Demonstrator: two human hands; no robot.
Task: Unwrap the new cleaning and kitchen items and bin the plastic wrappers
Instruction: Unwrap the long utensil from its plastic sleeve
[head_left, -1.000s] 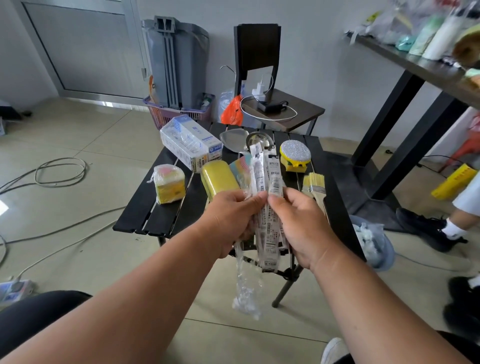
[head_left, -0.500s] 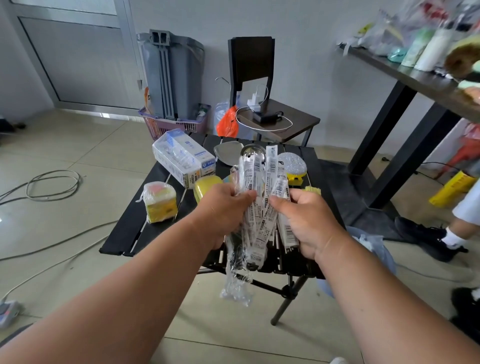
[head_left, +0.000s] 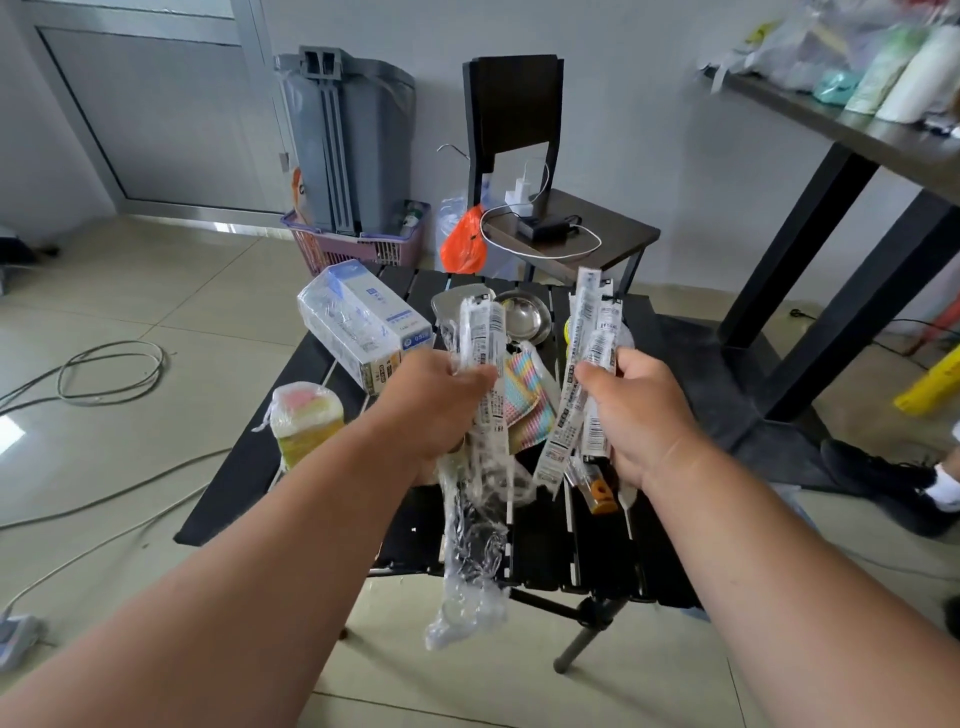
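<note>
Gripping a bunch of long wrapped sticks (head_left: 480, 364) together with a crumpled clear wrapper (head_left: 470, 561) that dangles toward the lower middle of the frame, the left hand (head_left: 441, 410) has its fingers curled tight at the centre. Just right of it, and apart from it, the right hand (head_left: 641, 421) clutches a second bunch of wrapped sticks (head_left: 584, 374) that points upward. Behind them on the black slatted worktop (head_left: 550, 540) lie a white and blue box (head_left: 363, 330) at centre left, a wrapped yellow sponge (head_left: 306, 423) below it, and a pastel cloth (head_left: 524, 405) between the hands.
</note>
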